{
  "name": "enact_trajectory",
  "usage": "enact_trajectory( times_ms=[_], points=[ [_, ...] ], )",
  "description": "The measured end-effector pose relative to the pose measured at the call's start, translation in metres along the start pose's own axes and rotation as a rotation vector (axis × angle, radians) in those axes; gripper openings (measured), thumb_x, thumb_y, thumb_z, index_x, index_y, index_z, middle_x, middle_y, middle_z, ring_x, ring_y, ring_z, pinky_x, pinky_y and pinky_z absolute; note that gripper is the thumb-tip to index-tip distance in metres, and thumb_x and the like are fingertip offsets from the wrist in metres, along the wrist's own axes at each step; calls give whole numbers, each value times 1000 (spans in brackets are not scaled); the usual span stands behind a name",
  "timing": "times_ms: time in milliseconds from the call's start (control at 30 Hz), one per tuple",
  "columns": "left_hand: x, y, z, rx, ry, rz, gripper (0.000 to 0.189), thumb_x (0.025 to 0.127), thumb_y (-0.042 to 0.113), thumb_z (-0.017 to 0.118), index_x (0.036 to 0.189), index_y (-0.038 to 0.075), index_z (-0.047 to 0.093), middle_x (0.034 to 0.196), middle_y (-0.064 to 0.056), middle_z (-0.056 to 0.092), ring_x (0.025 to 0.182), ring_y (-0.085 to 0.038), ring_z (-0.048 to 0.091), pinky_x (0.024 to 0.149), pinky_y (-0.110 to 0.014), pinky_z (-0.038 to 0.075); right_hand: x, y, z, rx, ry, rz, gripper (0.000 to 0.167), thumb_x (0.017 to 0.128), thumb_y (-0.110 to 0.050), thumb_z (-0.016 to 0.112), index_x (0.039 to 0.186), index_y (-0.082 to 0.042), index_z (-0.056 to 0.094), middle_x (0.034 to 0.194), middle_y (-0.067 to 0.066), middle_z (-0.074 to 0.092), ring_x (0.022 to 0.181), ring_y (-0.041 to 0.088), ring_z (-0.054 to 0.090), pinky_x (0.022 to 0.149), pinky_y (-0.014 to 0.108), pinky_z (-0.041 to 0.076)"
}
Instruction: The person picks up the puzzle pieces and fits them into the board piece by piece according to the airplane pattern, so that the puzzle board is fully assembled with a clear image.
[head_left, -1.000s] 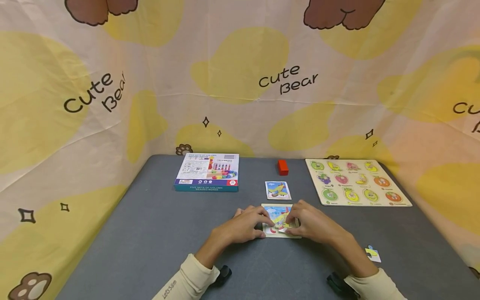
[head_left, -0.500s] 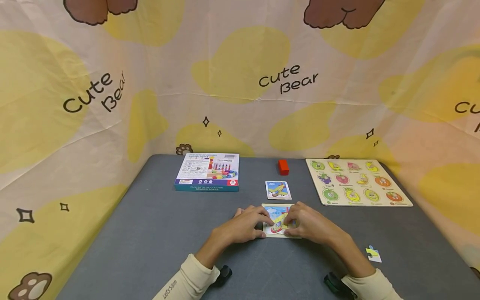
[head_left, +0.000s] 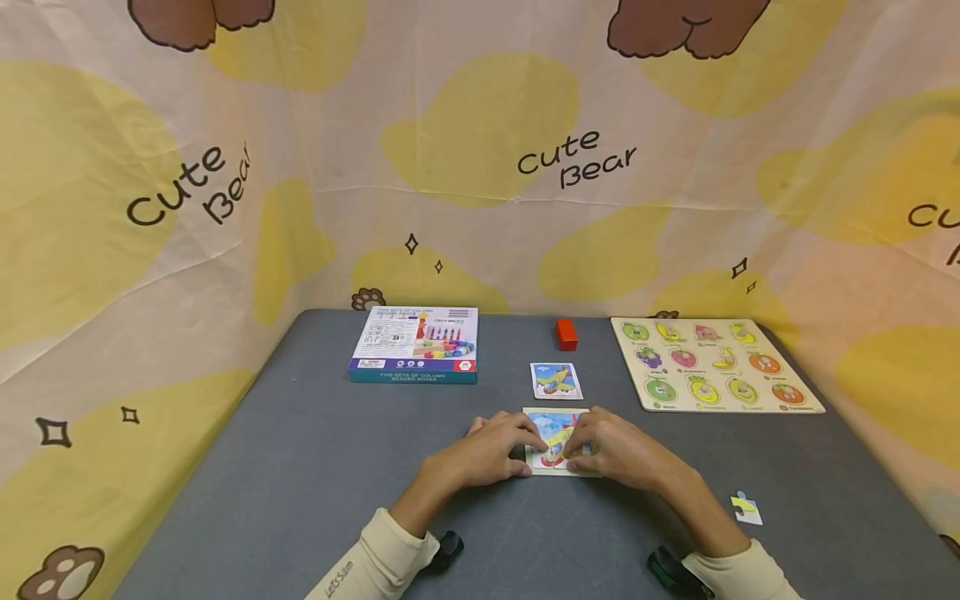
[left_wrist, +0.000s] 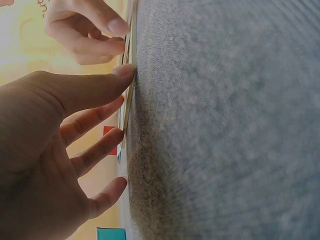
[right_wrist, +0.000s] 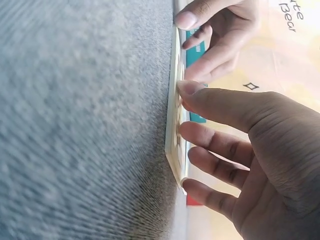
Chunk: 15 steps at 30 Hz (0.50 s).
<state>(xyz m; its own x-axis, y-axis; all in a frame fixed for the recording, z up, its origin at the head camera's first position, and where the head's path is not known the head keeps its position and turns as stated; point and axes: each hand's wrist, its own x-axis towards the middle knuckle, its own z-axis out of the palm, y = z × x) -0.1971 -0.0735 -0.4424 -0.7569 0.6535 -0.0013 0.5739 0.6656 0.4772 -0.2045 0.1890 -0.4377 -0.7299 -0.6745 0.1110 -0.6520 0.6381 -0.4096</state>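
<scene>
A small jigsaw puzzle with a yellow aeroplane picture [head_left: 553,423] lies in a pale tray [head_left: 551,472] on the grey table. My left hand [head_left: 486,452] holds its left side, the thumb at the near left corner and a fingertip over the picture. From the right, my right hand [head_left: 626,446] pinches a puzzle piece at the puzzle's lower right with thumb and forefinger; the fingers hide most of that piece. In the right wrist view, the right thumb [right_wrist: 192,89] meets the tray's near edge. A loose jigsaw piece [head_left: 746,508] lies by the right forearm.
Beyond the puzzle lies a picture card [head_left: 557,381] with a similar aeroplane, then a red block [head_left: 566,335]. A boxed bead set [head_left: 412,346] stands back left. A fruit picture board [head_left: 716,367] lies back right. A patterned cloth [head_left: 465,167] hangs behind the table.
My right hand has shifted slightly left with the puzzle piece, and the lower part of the picture now looks flatter and better aligned. My left hand has stayed in place.
</scene>
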Motion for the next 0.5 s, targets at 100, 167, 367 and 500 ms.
enact_trajectory(
  times_ms=[100, 167, 367, 500],
  points=[
    [-1, 1, -1, -7, 2, 5, 32, 95, 24, 82, 127, 25, 78, 131, 11, 64, 125, -14, 54, 93, -40, 34, 0, -1, 2, -2, 5, -16, 7, 93, -24, 82, 100, -25, 83, 97, -17, 69, 102, 11, 59, 92, 41, 50],
    [-1, 1, -1, -7, 1, 3, 32, 95, 24, 82, 127, 25, 78, 131, 11, 64, 125, -14, 53, 93, -40, 34, 1, -2, 4, -1, 6, -23, 9, 94, -22, 82, 102, -25, 84, 96, -17, 69, 99, 9, 58, 90, 39, 50],
    [-1, 1, -1, -7, -11, -10, 32, 96, 26, 81, 128, 26, 78, 132, 11, 63, 126, -13, 52, 95, -40, 33, 1, -3, 4, -3, -14, -15, 14, 94, -20, 82, 106, -24, 85, 96, -16, 68, 95, 8, 56, 85, 34, 48],
    [-1, 1, -2, -5, -20, -19, 33, 96, 29, 80, 129, 27, 77, 133, 11, 63, 127, -13, 52, 95, -40, 34, 1, -3, 4, 3, -18, 1, 13, 94, -21, 82, 106, -25, 85, 95, -15, 68, 95, 8, 56, 85, 35, 48]
  ],
)
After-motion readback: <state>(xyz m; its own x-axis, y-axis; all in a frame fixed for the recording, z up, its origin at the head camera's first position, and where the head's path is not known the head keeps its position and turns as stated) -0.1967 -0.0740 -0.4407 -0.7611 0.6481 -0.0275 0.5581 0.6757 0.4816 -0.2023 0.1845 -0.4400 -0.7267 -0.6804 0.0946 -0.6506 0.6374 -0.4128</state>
